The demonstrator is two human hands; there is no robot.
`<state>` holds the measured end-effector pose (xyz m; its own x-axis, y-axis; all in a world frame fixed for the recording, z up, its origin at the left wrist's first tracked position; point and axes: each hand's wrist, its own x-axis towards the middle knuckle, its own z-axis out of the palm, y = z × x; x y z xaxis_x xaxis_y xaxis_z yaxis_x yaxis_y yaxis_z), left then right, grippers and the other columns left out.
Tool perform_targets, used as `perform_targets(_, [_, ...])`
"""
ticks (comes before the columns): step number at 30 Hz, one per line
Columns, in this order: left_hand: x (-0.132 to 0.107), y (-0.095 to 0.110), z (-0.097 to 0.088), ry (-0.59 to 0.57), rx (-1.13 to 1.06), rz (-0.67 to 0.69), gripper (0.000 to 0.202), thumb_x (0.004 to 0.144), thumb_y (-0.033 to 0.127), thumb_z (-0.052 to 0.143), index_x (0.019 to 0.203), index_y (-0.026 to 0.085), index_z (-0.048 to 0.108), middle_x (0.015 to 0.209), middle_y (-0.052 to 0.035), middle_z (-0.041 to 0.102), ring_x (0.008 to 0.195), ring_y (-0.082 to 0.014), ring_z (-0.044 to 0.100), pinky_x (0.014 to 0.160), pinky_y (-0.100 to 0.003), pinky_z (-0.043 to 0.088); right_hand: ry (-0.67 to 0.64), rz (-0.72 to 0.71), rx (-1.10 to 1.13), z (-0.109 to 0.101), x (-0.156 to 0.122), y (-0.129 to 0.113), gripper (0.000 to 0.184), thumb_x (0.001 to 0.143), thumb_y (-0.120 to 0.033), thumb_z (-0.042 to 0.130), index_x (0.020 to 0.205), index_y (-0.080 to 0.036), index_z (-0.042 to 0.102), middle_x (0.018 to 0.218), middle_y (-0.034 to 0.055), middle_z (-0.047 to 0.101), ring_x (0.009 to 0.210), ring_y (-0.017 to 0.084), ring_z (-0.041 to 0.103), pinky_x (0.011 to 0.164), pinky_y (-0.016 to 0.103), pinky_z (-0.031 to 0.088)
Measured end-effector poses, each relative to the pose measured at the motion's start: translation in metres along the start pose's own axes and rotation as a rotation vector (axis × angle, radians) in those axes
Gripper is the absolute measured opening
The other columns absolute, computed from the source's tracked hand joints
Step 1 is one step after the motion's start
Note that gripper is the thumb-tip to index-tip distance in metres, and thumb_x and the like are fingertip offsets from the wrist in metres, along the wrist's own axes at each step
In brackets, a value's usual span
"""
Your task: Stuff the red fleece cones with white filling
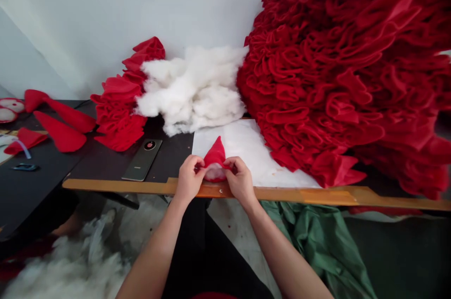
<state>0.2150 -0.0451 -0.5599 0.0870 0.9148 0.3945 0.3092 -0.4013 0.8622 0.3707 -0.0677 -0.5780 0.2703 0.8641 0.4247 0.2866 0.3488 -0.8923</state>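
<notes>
A small red cone-shaped fabric hat [216, 151] points away from me over the table's front edge, with white stuffing [214, 172] showing in its open end. My left hand [192, 176] pinches the left side of the hat's rim between thumb and fingers. On the opposite side, my right hand [239, 177] pinches the rim in the same way. The rim is spread between both hands. Under and behind the hat lies a white sheet [243, 141]. A heap of white fibre stuffing [200, 90] sits just beyond it.
A huge stack of red fabric pieces [338, 73] fills the right side. A smaller red pile [121, 106], a phone [143, 160] and stuffed red cones [61, 132] are on the left. Wood edging [299, 194] lines the table front. Green cloth [320, 238] hangs below; loose stuffing [70, 261] lies lower left.
</notes>
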Motion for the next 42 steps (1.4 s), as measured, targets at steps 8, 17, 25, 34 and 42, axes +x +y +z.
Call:
perform_targets(8, [0.0, 0.005, 0.008, 0.016, 0.102, 0.107, 0.019, 0.067, 0.004, 0.056, 0.075, 0.02, 0.051, 0.084, -0.0011, 0.051, 0.072, -0.0138, 0.052, 0.064, -0.024, 0.043, -0.084, -0.153, -0.08, -0.004, 0.006, -0.01, 0.026, 0.075, -0.018, 0.057, 0.1, -0.022, 0.064, 0.096, 0.0063, 0.052, 0.093, 0.023, 0.053, 0.083, 0.038, 0.046])
perform_targets(17, [0.003, 0.002, 0.012, 0.038, 0.093, 0.021, 0.022, 0.064, -0.001, 0.053, 0.073, 0.019, 0.054, 0.075, 0.0007, 0.055, 0.07, -0.0139, 0.053, 0.066, -0.025, 0.043, 0.061, -0.344, -0.211, -0.007, -0.003, -0.012, 0.02, 0.08, -0.01, 0.048, 0.093, -0.021, 0.059, 0.098, 0.008, 0.047, 0.095, 0.023, 0.052, 0.08, 0.04, 0.05])
perform_targets(25, [0.0, 0.01, 0.013, -0.009, -0.025, 0.037, 0.008, 0.075, 0.011, 0.058, 0.072, 0.019, 0.057, 0.103, -0.0075, 0.054, 0.094, -0.0198, 0.056, 0.069, -0.027, 0.049, -0.069, -0.382, -0.429, 0.004, -0.009, -0.009, 0.04, 0.083, -0.01, 0.043, 0.12, -0.023, 0.053, 0.128, 0.0152, 0.034, 0.119, 0.035, 0.039, 0.091, 0.054, 0.046])
perform_targets(34, [-0.007, 0.004, -0.008, -0.179, -0.2, -0.025, 0.036, 0.064, 0.017, 0.073, 0.095, 0.021, 0.055, 0.115, -0.0074, 0.045, 0.105, -0.0205, 0.052, 0.078, -0.029, 0.052, -0.024, -0.245, -0.143, -0.012, -0.007, -0.005, 0.016, 0.083, -0.017, 0.054, 0.099, -0.022, 0.056, 0.109, 0.0093, 0.048, 0.102, 0.023, 0.054, 0.084, 0.041, 0.053])
perform_targets(42, [0.008, 0.002, 0.002, -0.096, -0.071, -0.003, 0.011, 0.068, 0.009, 0.059, 0.068, 0.019, 0.055, 0.074, -0.0003, 0.054, 0.073, -0.0145, 0.052, 0.064, -0.024, 0.042, -0.269, -0.078, -0.078, -0.013, 0.029, -0.003, 0.027, 0.077, -0.019, 0.054, 0.103, -0.02, 0.061, 0.101, 0.0072, 0.063, 0.093, 0.022, 0.06, 0.076, 0.036, 0.052])
